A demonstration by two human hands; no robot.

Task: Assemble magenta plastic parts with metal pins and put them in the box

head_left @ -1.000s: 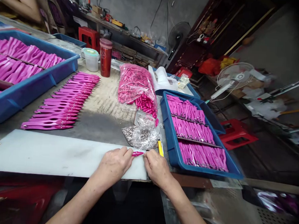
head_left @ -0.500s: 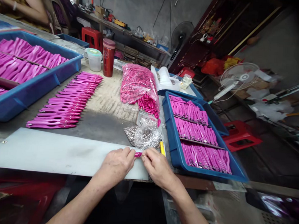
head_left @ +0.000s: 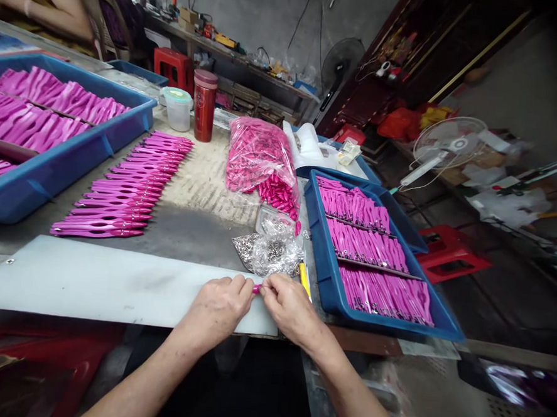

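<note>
Over the right end of the pale board (head_left: 113, 280), my two hands meet. My left hand (head_left: 222, 304) is closed around a small dark-pink plastic piece (head_left: 256, 289), only its tip showing past the fingers. My right hand (head_left: 290, 308) pinches close against that tip; whatever its fingertips hold is too small to make out. Just beyond them lies an open clear bag of small silvery metal parts (head_left: 271, 249). A larger clear bag (head_left: 263, 157) spills similar dark-pink pieces. Left of it, pink plastic handles with dark-pink ends (head_left: 119, 186) lie in an overlapping row.
Blue trays of pink handles stand at left (head_left: 133, 121) and right (head_left: 323, 287). A yellow-handled tool (head_left: 304, 278) lies beside the right tray. A red tumbler (head_left: 204, 109) and a lidded tub (head_left: 177, 111) stand farther back. Another person's arm (head_left: 64, 13) shows at upper left.
My right fingertips have shifted slightly left, closer to my left hand, and less of the dark-pink piece shows. The whole view has shifted slightly.
</note>
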